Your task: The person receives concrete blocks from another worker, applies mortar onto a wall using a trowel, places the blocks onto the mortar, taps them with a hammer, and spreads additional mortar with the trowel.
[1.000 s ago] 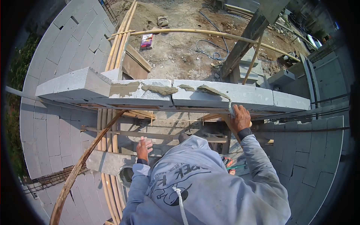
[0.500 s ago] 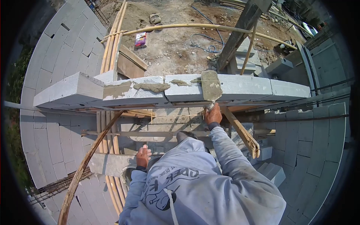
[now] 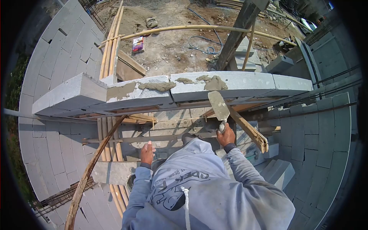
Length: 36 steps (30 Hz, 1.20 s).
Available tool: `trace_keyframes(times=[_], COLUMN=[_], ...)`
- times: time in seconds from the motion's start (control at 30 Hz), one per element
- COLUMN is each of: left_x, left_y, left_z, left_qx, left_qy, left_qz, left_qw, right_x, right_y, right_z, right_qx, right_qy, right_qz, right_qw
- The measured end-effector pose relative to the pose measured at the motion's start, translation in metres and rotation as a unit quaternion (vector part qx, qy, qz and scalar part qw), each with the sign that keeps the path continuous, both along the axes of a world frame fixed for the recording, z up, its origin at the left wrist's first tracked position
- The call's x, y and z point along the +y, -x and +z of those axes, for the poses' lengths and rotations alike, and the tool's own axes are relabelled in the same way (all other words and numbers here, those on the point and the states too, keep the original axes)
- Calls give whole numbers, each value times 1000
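Right hand (image 3: 226, 136) gripping, forearm stretched forward; left hand (image 3: 147, 154) loosely open, elbow bent.

And there's lettering on the sweatshirt (image 3: 230, 199)!
Big capitals read "ODEK", smaller ones "RESIK"; print on the colourful packet (image 3: 138, 45) is illegible.

Blue hose (image 3: 211, 51) looped on the dirt (image 3: 172, 44) — a white-and-purple packet (image 3: 138, 45) well apart — a pale car (image 3: 308, 25) farther off

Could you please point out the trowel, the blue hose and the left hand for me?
Trowel (image 3: 219, 105): head view, on the middle of its blade.
Blue hose (image 3: 201, 18): head view, on its upper straight stretch.
Left hand (image 3: 147, 154): head view, on the back of the hand.
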<state>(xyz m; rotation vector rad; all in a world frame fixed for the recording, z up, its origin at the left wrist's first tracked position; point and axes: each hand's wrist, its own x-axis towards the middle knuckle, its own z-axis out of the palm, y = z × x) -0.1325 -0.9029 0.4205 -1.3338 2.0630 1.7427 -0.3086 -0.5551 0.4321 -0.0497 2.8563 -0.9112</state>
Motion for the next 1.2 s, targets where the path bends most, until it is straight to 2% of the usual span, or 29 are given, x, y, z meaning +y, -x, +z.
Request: trace_keyframes(times=[0.07,0.17,0.2,0.23,0.3,0.33,0.43,0.57,0.63,0.7,0.77,0.8,0.87,0.9,0.97,1.03,1.07,1.17,1.2], left_x=[0,-1,-1,1,4,5,4,10,10,9,11,11,11,10,10,9,7,6,7], left_y=[0,-14,-11,-15,-28,-31,-19,-16,-10,-10,-12,-10,-13,-13,-16,-24,-28,-36,-38], left_z=[2,-17,-18,-19,-24,-32,-34,-13,-7,-1,7,10,8,6,4,0,-4,-4,-3], left_qx=[-2,-13,-7,-5,-13,-16,10,45,46,37,36,41,32,29,38,40,39,39,39], left_qy=[-18,-15,-20,-26,-44,-53,-61,-63,-53,-43,-33,-27,-31,-32,-25,-25,-28,-33,-33], left_qz=[11,-1,10,20,32,35,52,86,84,89,100,106,122,130,137,147,155,182,192], left_qw=[1000,1000,1000,999,998,998,997,993,994,994,994,993,992,991,990,988,987,982,980], right_x=[2,-2,3,11,14,16,3,-24,-44,-72,-104,-116,-140,-157,-181,-203,-213,-244,-256], right_y=[6,15,17,23,39,45,64,94,106,107,98,97,95,88,82,75,76,66,66], right_z=[32,115,121,121,131,121,130,126,106,88,100,89,68,82,72,99,70,84,83], right_qx=[-24,-155,-113,-146,-205,-156,-179,-300,-273,-243,-250,-217,-209,-228,-213,-237,-181,-112,-149], right_qy=[50,171,162,220,246,234,216,403,369,294,243,234,205,206,187,159,109,70,71], right_qz=[34,32,54,52,-3,-1,-57,-154,-116,-17,24,65,88,82,120,156,201,233,233], right_qw=[998,972,979,963,947,960,958,851,881,924,937,946,952,948,951,946,957,963,958])
